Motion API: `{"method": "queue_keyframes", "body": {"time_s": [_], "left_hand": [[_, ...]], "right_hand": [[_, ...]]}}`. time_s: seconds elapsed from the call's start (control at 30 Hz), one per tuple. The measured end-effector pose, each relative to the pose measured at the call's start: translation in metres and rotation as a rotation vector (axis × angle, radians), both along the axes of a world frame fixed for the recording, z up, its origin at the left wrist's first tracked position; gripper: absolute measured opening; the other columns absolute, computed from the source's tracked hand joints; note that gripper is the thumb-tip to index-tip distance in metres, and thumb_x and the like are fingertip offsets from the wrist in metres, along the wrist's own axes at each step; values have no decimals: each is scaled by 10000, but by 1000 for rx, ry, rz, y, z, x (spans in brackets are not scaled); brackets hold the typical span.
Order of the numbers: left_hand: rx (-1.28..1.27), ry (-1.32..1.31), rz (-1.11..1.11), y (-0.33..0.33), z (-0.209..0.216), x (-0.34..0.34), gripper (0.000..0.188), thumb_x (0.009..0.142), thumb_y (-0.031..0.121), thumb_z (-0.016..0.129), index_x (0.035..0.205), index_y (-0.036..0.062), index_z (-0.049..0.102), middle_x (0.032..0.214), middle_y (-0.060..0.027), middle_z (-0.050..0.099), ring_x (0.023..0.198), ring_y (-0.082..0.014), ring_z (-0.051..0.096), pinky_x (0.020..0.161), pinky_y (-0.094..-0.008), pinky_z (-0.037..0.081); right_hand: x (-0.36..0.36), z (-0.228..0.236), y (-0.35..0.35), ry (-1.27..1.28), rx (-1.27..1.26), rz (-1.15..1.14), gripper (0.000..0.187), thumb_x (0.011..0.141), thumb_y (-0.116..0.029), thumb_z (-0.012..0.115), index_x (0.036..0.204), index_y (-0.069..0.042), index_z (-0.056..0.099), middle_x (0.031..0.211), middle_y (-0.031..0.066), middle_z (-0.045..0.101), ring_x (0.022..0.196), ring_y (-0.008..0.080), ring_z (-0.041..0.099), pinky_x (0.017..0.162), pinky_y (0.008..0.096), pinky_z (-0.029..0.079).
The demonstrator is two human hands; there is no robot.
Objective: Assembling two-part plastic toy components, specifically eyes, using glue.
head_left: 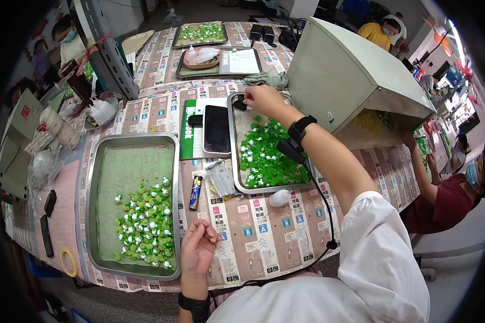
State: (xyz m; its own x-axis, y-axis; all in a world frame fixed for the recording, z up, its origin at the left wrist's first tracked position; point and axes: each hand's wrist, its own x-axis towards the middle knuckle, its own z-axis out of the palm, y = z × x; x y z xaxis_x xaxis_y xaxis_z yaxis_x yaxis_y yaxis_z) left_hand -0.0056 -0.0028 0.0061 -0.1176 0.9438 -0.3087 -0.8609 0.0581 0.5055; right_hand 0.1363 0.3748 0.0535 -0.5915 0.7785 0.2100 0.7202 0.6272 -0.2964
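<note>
We see two dull brushed-metal trays (94,161) (233,140), glossy green-and-white plastic figures (145,220), a matt green liner (129,167) in the nearer tray, a shiny black glass phone (216,128), a smooth printed plastic table cover (264,226) and a white cloth sleeve (382,258).

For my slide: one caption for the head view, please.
Right hand reaches into rectangular metal tray of small green figures.

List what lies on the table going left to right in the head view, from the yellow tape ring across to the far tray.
Yellow tape ring → near tray of green pieces → small battery → black phone → far tray of green pieces, right hand at its top.
</note>
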Motion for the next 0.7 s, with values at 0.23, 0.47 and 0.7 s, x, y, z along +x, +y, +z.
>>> {"method": "queue_keyframes", "body": {"time_s": [0.23,0.47,0.7], "left_hand": [[-13,4,-13,2,1,2,103,926,130,445,950,45,499,731,-42,496,680,-139,473,717,-310,416],[-2,6,-11,1,2,1,107,929,140,443,959,56,502,761,-25,502,680,-129,482,709,-306,422],[17,35,-12,0,-1,2,115,933,140,441,965,49,502,768,-26,492,680,-132,477,706,-304,424]], "right_hand": [[13,-1,2,-124,142,-16,164,756,-247,641,844,-110,633,802,80,659,794,267,630,678,395,485],[82,88,-104,175,-330,136,213,780,-200,630,890,-17,636,768,103,651,700,199,622,651,312,481],[241,105,-149,-69,-814,-254,167,777,-158,621,862,-17,648,741,85,651,666,134,602,631,267,474]]}}
